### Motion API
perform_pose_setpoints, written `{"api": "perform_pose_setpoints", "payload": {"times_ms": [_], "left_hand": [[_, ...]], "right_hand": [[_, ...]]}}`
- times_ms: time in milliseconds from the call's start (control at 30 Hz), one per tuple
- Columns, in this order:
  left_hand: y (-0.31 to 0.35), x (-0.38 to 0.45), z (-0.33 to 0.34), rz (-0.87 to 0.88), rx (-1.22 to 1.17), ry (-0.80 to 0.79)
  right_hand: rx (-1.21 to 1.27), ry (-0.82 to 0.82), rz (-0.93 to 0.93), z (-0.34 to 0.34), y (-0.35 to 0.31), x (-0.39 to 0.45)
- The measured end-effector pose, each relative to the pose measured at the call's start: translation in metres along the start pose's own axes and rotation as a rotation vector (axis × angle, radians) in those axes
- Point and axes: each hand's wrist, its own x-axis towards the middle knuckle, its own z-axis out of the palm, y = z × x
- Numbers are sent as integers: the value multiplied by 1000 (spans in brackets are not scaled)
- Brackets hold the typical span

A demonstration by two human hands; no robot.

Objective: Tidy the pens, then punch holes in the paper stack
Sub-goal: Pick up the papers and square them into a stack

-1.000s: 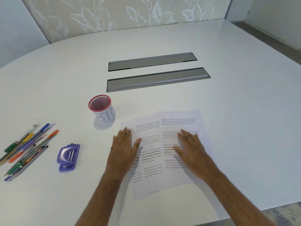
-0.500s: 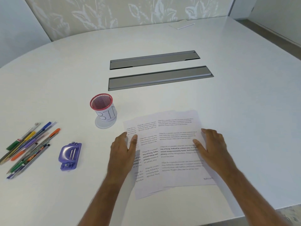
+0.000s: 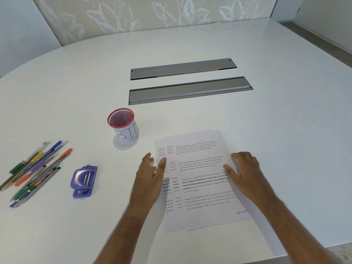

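pens [image 3: 32,172], a loose multicoloured heap w/ orange, green, blue, yellow & purple barrels, lie at the far left of the white desk [image 3: 285,121]. just right of them sits a purple plastic hole punch [image 3: 83,181]. behind it, a red mesh cup [image 3: 122,126] w/ a white label reading "bin" stands upright. left hand [image 3: 150,180] rests at the left edge of the printed paper sheets [image 3: 200,180], grip spread, fingers straight. sheets are fanned, not squared, near the front edge. right hand [image 3: 245,172] touches their right edge, fingers loosely bent, holding nothing.
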Motion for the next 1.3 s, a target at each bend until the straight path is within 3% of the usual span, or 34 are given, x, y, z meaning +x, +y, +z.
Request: {"api": "perform_pose_setpoints", "payload": {"times_ms": [367, 500, 700, 933, 1300], "left_hand": [[8, -2, 19, -35, -109, -50], [8, 5, 17, -152, -342, -37], [11, 10, 23, -267, -505, -65], [16, 12, 37, -352, -795, -148], [21, 15, 11, -500, -1171, -408]], "right_hand": [[0, -41, -100, 26, -31, -8], [0, -33, -105, 25, -32, -7], [6, -30, -110, 25, -34, -6], [10, -35, -136, 28, -41, -3], [43, -50, -185, 41, -60, -2]]}}
